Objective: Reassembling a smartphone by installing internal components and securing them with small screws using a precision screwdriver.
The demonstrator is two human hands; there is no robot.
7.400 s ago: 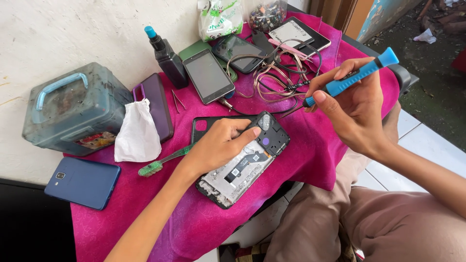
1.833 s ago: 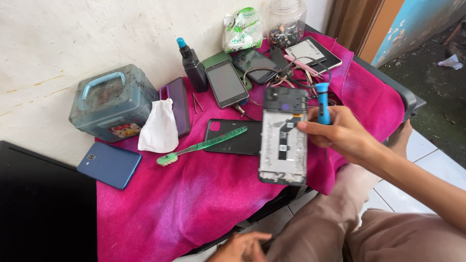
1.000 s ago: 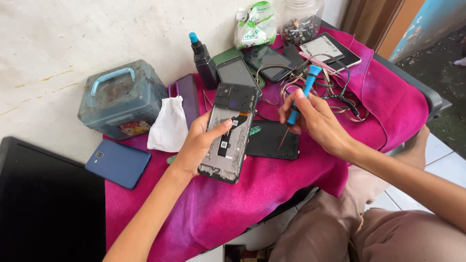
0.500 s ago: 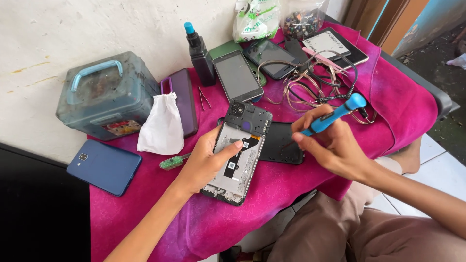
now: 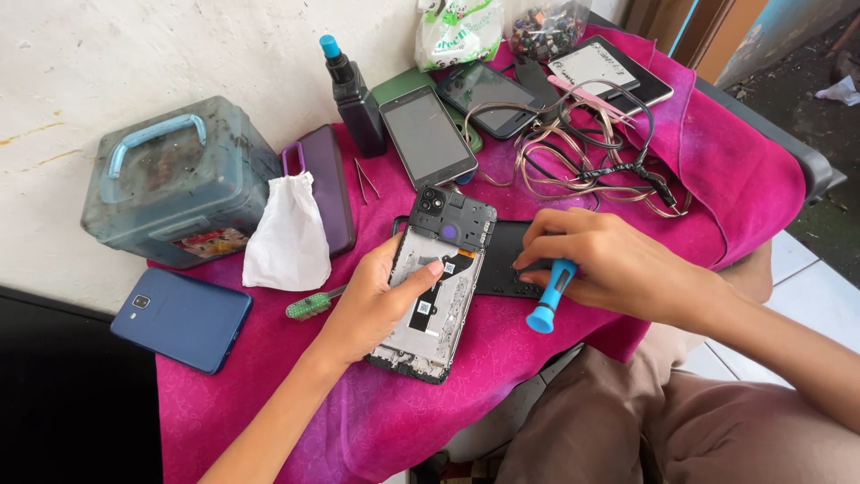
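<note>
An opened phone (image 5: 439, 296) with its back off and circuit parts showing lies on the magenta cloth (image 5: 296, 394). My left hand (image 5: 376, 300) rests on it, thumb pressing its middle and fingers around its left edge. My right hand (image 5: 609, 264) grips a blue-handled screwdriver (image 5: 548, 298), handle pointing toward me, over the phone's black back cover (image 5: 506, 260) just right of the phone. The screwdriver tip is hidden under my fingers.
A grey plastic box with a blue handle (image 5: 175, 184), a white cloth pouch (image 5: 288, 235), a blue phone (image 5: 182, 318), a green-handled tool (image 5: 312, 305), tweezers (image 5: 365, 179), a dark bottle (image 5: 354, 99), other phones (image 5: 428, 136), tangled cables (image 5: 582, 161) and a tablet (image 5: 609, 67) crowd the table.
The phone went from my right hand to my left and came down flat on the cloth. My right hand lowered the screwdriver from pointing up to lying over the black cover.
</note>
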